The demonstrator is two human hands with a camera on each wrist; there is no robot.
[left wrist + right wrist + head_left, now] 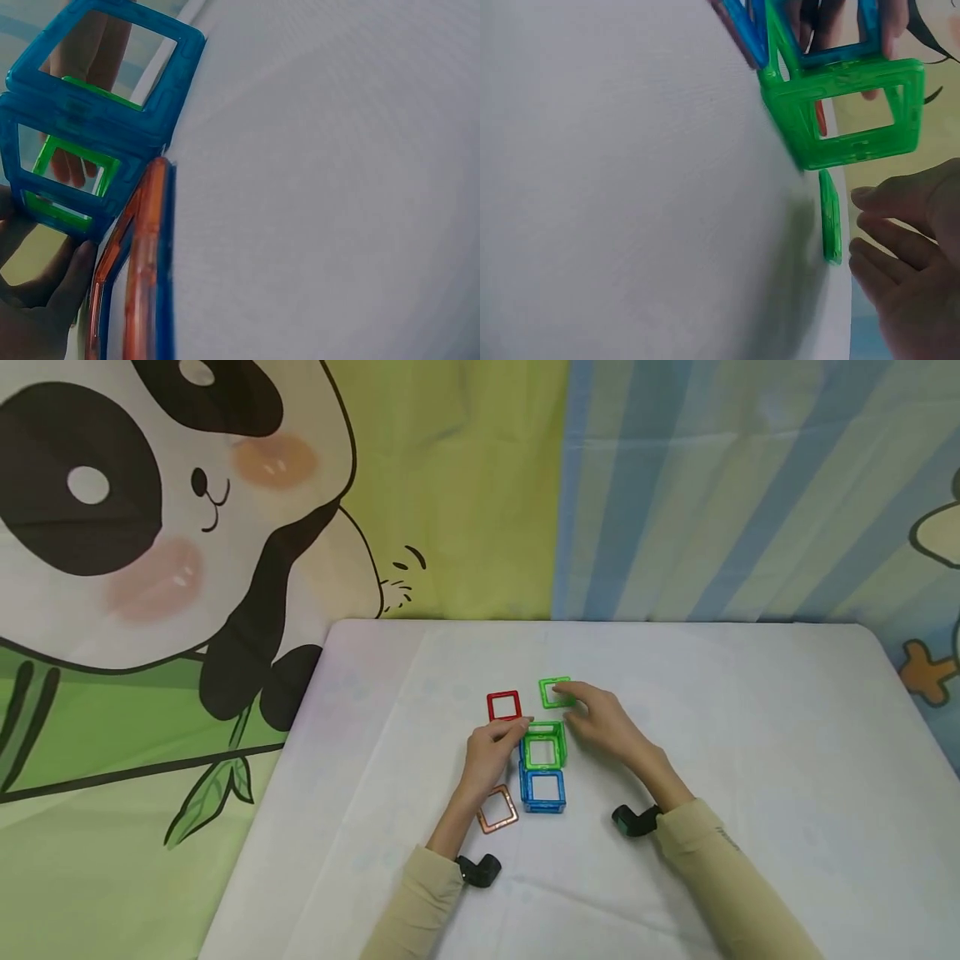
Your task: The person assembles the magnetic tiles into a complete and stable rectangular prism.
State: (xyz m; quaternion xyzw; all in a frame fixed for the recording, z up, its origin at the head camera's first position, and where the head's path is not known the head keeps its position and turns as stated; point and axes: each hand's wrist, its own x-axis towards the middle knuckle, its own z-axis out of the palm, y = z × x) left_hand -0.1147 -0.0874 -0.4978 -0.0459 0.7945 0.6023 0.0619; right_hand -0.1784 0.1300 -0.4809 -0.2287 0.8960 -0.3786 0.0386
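Two joined blocks of see-through magnetic tiles stand mid-table, a green cube behind a blue one. My left hand holds the green block's back left corner; in the left wrist view, its thumb is against a blue tile of the wall. My right hand reaches over the loose green tile lying behind the cube. In the right wrist view, the right hand's relaxed fingers are beside that tile, holding nothing.
A red square tile lies behind my left hand. An orange-brown tile lies by my left wrist, left of the blue block. The white table meets a curtain with a cartoon panda at its far edge.
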